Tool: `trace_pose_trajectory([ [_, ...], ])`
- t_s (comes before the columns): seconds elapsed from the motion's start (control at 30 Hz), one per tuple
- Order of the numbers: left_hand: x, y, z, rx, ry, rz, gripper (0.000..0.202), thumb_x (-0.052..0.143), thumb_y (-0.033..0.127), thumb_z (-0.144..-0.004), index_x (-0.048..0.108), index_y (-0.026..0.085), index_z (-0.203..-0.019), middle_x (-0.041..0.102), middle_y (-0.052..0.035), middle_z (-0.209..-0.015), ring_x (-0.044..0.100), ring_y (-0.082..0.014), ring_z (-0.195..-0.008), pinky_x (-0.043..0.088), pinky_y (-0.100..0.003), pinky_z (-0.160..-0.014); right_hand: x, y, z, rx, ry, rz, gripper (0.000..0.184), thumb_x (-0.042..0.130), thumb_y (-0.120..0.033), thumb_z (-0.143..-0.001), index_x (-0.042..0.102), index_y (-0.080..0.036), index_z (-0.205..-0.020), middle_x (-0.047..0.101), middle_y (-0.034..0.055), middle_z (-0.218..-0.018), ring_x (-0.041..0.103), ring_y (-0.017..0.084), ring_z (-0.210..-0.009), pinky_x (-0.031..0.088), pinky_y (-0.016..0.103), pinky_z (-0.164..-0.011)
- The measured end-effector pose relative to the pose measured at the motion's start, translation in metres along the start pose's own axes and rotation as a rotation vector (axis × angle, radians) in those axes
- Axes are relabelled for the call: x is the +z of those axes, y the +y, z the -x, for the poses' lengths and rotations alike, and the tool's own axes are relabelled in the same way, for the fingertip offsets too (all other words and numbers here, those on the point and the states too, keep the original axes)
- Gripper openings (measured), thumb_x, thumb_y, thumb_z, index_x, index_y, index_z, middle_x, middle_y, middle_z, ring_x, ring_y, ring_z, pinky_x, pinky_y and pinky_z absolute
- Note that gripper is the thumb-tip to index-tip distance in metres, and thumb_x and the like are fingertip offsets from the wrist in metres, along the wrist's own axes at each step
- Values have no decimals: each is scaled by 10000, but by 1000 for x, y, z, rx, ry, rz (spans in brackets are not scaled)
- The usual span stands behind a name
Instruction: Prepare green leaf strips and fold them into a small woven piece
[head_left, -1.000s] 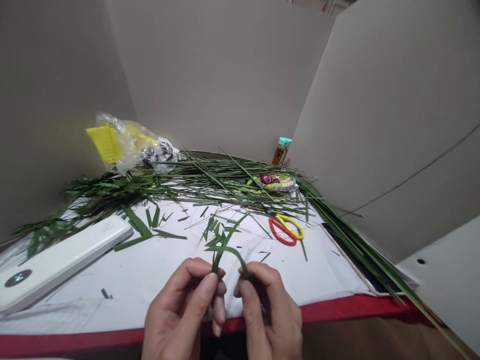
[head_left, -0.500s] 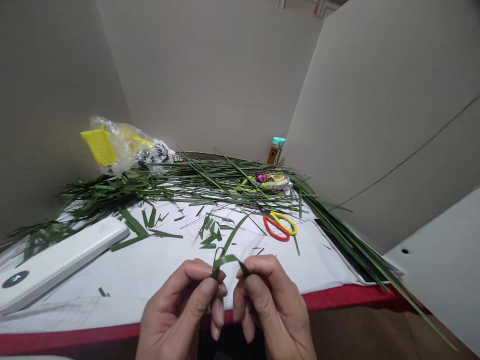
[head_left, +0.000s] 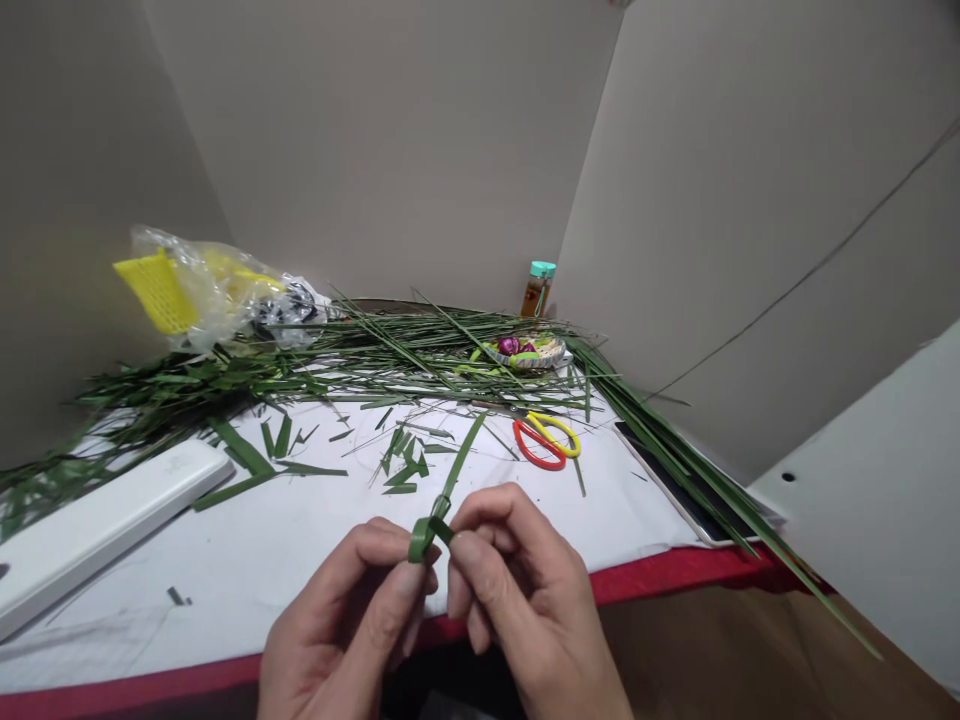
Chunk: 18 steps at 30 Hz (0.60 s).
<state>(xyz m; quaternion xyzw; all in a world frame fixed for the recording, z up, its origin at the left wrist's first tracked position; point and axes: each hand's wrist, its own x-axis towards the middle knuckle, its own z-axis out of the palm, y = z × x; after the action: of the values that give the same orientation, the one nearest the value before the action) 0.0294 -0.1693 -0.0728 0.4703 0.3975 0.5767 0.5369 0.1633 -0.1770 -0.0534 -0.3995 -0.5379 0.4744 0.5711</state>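
Both my hands are low in the middle of the view, over the near red edge of the table. My left hand (head_left: 352,620) pinches a narrow green leaf strip (head_left: 431,528) that is bent into a small tight loop at the fingertips. My right hand (head_left: 517,600) pinches the same strip from the right side, fingers curled. The strip's free end (head_left: 463,455) rises away from the hands toward the table's middle.
A white sheet (head_left: 300,540) covers the table, strewn with cut leaf bits. Long green leaves (head_left: 375,355) pile across the back and down the right side. Red-and-yellow scissors (head_left: 546,440), a small dish of coloured pieces (head_left: 525,352), a teal-capped bottle (head_left: 538,288), a plastic bag (head_left: 202,290) and a white flat device (head_left: 105,520) lie around.
The leaf strip's wide arch between my hands has been drawn into a small tight loop. My hands have come closer together. The view has shifted right.
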Motion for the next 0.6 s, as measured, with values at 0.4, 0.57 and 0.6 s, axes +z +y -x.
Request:
trace_pose_trajectory([
  [0.4,-4,-6,-4,45,-3,-56,124,685,356,-867,667,257,-793,567,28,-717,513,-125,-635,476,-178,-574,10,12,2,-393,173,481,162,512,-111,-919,615,-235,-930,580,0,-796,554,129,-669,410,254,-606],
  [0.57,-5,-7,-4,81,97,-104,138,745,371,-806,698,250,-759,608,20,-716,556,-143,-633,509,-195,-569,13,15,1,-496,165,664,195,484,-111,-912,641,-219,-952,592,38,-801,545,166,-654,401,286,-576],
  [0.6,-5,-6,-3,96,116,-119,134,758,368,-793,709,250,-755,623,16,-719,571,-148,-636,515,-197,-574,14,15,1,-510,177,686,158,499,-140,-914,634,-214,-951,598,41,-802,547,174,-664,402,295,-587],
])
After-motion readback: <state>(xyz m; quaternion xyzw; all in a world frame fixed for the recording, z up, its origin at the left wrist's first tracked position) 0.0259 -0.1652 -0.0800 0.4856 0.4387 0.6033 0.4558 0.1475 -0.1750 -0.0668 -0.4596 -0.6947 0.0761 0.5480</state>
